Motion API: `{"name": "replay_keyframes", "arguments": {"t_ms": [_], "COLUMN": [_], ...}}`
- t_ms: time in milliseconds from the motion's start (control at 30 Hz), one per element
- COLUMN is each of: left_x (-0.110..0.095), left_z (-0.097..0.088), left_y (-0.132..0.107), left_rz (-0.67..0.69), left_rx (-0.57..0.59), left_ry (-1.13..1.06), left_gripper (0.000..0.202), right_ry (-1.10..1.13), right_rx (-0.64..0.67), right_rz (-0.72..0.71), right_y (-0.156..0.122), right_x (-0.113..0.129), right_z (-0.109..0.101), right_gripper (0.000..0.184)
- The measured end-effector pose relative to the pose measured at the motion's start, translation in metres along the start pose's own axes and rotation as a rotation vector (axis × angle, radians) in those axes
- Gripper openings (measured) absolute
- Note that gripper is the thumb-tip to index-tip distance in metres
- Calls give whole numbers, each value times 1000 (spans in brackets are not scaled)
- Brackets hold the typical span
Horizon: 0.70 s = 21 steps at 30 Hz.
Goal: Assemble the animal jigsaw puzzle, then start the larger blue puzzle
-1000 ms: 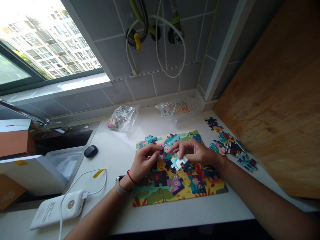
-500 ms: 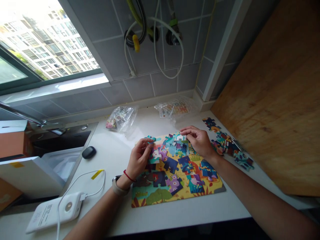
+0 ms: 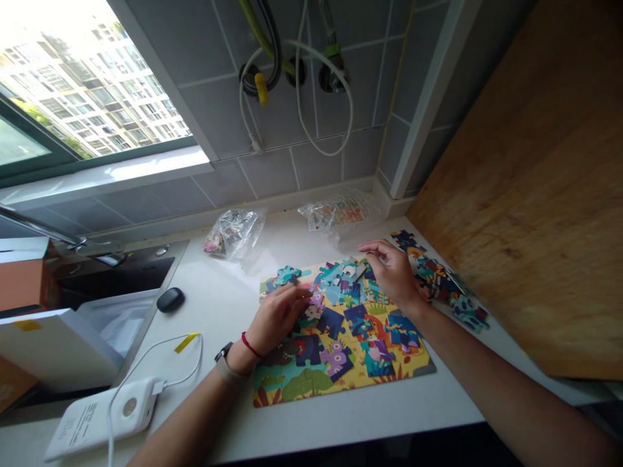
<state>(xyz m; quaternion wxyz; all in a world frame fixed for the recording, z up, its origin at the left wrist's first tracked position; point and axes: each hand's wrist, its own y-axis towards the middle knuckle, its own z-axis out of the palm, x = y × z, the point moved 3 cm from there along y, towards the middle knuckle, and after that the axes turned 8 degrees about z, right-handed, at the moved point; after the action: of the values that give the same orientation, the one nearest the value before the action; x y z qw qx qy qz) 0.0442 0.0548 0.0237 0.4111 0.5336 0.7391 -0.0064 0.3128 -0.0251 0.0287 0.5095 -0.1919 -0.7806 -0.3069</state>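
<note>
Over the puzzle (image 3: 307, 384) on the white counter (image 3: 214, 292), the left hand (image 3: 277, 318) curls, whether gripping cannot be told; near its far edge, the right hand (image 3: 394, 275) has loosely parted, released fingers. The power bank's (image 3: 100, 418) print is illegible.

Left hand (image 3: 280, 314): over the left part of the puzzle board (image 3: 306, 384), fingers bent; any grip on a piece is hidden. The wrist bears a red bracelet (image 3: 252, 346) and a watch (image 3: 228, 365). Right hand (image 3: 392, 272): at the board's far right corner, thumb and forefinger slightly apart. Noted just left of its fingertips: a cluster of teal pieces (image 3: 341, 285). Just beyond the left hand: a smaller teal cluster (image 3: 287, 275). Right of the right hand: a loose pile of pieces (image 3: 440, 277). Well beyond the left hand: a clear bag (image 3: 238, 232). Left of that hand: a black rounded object (image 3: 170, 299) and a white power bank (image 3: 97, 415).
</note>
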Motion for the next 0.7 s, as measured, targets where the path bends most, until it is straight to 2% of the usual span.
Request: {"name": "replay_keyframes", "arguments": {"t_ms": [200,367,533,633,700], "left_x": [8,8,6,7,6], "left_z": [-9,-9,-8,-6,-4], "left_y": [0,1,0,-1,-1], "left_rz": [106,226,203,171,173], "left_rx": [140,240,152,110,111], "left_ry": [124,205,140,92,84], "left_gripper": [37,42,44,38,33], "right_ry": [0,-52,-181,-400,-655], "right_rx": [154,181,176,109,90], "right_rz": [40,-13,-145,-213,-180], "right_y": [-3,-6,-6,8,29], "right_x": [-5,-6,-4,-3,-5], "right_z": [10,13,12,-5,-24], "right_gripper": [21,22,23,24,25]}}
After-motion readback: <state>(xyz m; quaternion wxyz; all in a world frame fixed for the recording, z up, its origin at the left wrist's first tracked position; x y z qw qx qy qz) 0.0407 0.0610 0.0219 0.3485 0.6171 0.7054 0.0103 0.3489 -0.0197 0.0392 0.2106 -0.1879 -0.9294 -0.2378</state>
